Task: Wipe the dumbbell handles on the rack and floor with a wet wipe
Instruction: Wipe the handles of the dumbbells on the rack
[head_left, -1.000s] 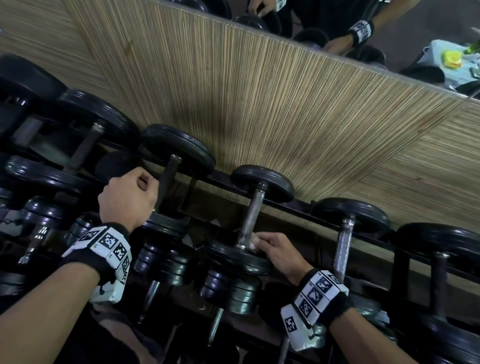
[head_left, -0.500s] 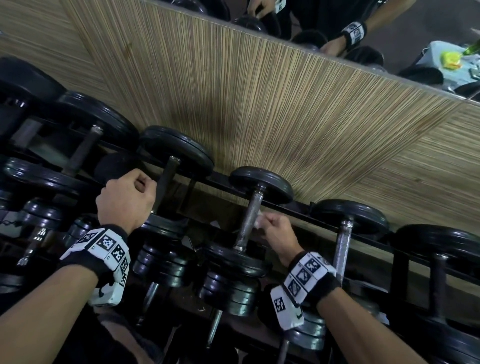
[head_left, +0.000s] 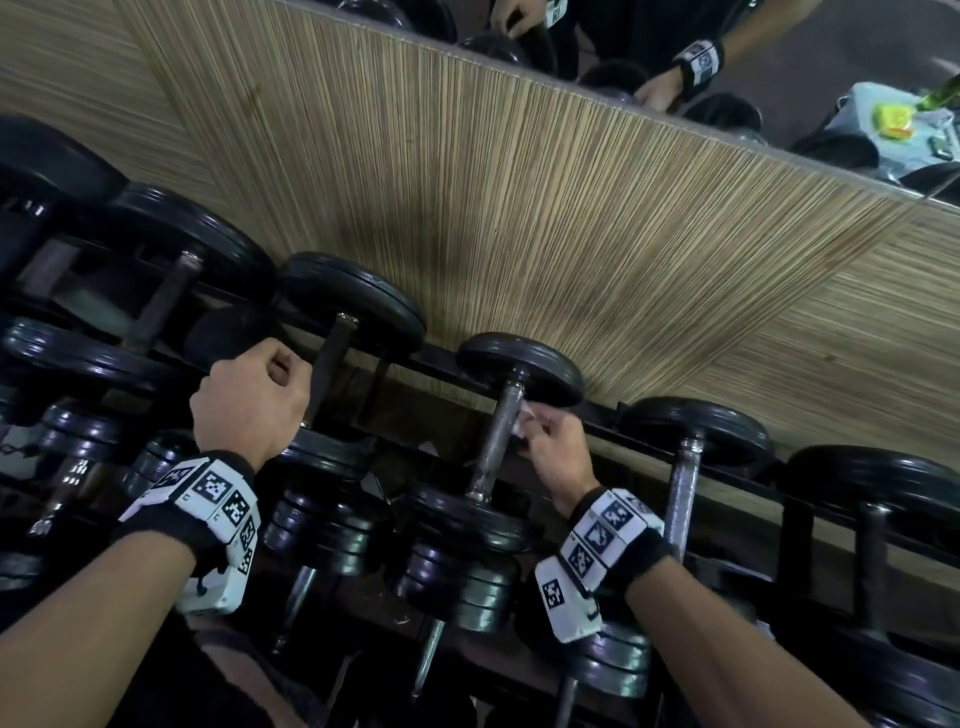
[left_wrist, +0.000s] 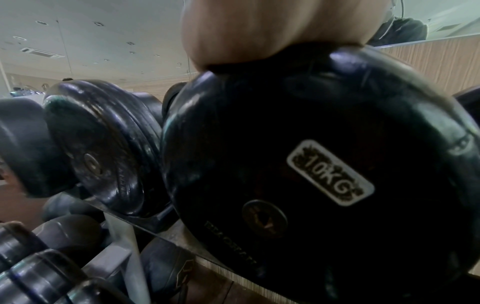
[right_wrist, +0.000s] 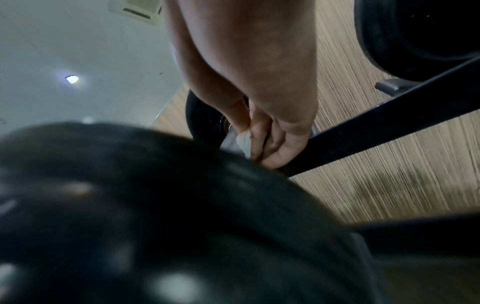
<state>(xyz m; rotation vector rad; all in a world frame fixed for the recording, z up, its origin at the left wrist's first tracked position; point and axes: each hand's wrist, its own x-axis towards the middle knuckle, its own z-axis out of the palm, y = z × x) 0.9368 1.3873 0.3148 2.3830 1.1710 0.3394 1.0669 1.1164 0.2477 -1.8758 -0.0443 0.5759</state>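
**Wipe held at the upper end of a racked dumbbell handle**

The wipe (head_left: 521, 415) was pinched by the curled fingers (head_left: 545, 422) of the right hand (head_left: 556, 449) against the steel handle (head_left: 496, 436) of a dumbbell resting on the rack (head_left: 644, 436), just below its far plate (head_left: 519, 366). In the right wrist view the wipe (right_wrist: 244, 142) was seen bunched between thumb and fingers. The left hand (head_left: 249, 402) was closed in a fist; what it gripped was hidden, though it rested on the edge of a 10 kg plate (left_wrist: 311, 164) in the left wrist view.

The wipe was judged soft, thin and damp, best wrapped round the bar and drawn along it. The handle was judged rigid and probably knurled, so some drag was to be expected; the dumbbell was heavy and unlikely to shift under wiping.

Neighbouring dumbbells stood close on both sides, one handle (head_left: 683, 493) just right of the wrist. Plates at either end bounded the stroke, and the rack rail ran behind the fingers. A ribbed wall panel (head_left: 519, 208) stood behind the rack, with a mirror (head_left: 779, 67) above it.
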